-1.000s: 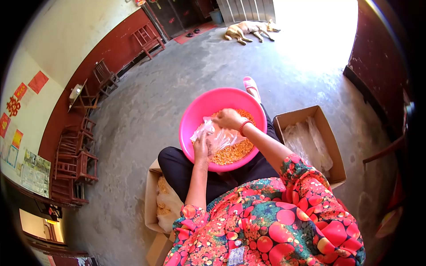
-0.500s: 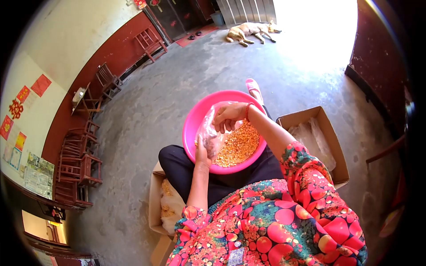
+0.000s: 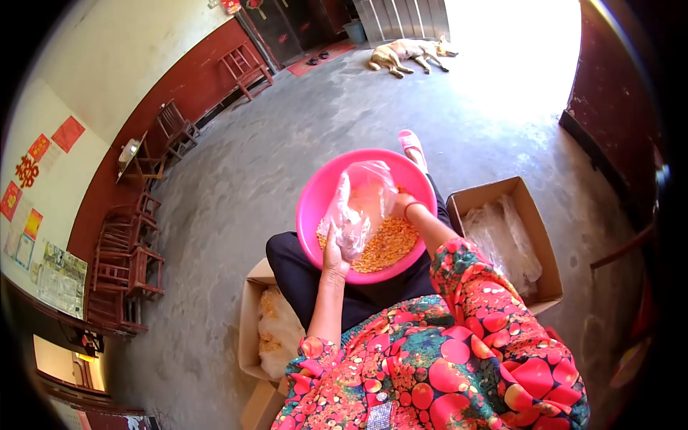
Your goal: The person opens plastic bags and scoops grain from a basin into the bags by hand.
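Head view, left grip [image 3: 334,254] pinching the clear bag [image 3: 352,231], inside the pink basin [image 3: 310,201]! Right hand [image 3: 401,205] at the bag's three o'clock, hold impossible to tell. Should that pinch slacken, limp plastic could sag, spilling kernels [image 3: 390,241]. Left forearm [image 3: 327,304] enters from seven o'clock, right forearm [image 3: 434,229] from four.

Left hand [image 3: 335,256] gripping, left forearm [image 3: 327,304] extended forward; right hand [image 3: 403,204] partly hidden, right forearm [image 3: 434,229] angled inward.
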{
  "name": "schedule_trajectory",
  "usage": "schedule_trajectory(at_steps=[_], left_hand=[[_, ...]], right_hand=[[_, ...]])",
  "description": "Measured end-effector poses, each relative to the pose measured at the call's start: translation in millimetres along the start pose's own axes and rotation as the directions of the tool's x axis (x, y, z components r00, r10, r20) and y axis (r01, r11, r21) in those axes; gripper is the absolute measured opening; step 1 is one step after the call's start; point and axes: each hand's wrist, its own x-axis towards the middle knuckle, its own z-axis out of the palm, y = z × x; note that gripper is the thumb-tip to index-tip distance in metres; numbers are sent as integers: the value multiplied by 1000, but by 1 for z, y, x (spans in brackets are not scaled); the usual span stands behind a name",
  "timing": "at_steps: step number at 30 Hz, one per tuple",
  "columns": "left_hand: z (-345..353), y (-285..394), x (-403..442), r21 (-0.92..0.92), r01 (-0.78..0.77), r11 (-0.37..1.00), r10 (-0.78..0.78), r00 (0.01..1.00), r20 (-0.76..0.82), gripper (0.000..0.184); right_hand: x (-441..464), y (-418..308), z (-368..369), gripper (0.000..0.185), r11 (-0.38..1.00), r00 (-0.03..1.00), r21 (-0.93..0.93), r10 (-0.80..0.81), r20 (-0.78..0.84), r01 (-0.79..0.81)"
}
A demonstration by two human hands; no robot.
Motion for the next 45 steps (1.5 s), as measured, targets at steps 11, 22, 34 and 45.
schedule_trajectory(at_steps=[11, 22, 34, 45], left_hand=[[-30, -24, 10, 85, -82, 993, 87, 995, -55, 34], [-28, -10, 1, -36, -153, 988, 139, 957, -256, 19], [-34, -24, 21, 239, -71, 968, 139, 950, -280, 17], [-15, -18, -5, 100, -255, 962, 268, 949, -164, 16]], right_hand=[[-87, -57, 30, 36, 826, 754, -312, -191, 628, 469], [-103, -53, 23, 21, 919, 926, -256, -216, 310, 300], [-117, -58, -41, 23, 410, 653, 717, -311, 691, -564], [-40, -83, -9, 15, 482, 892, 866, -323, 316, -133]])
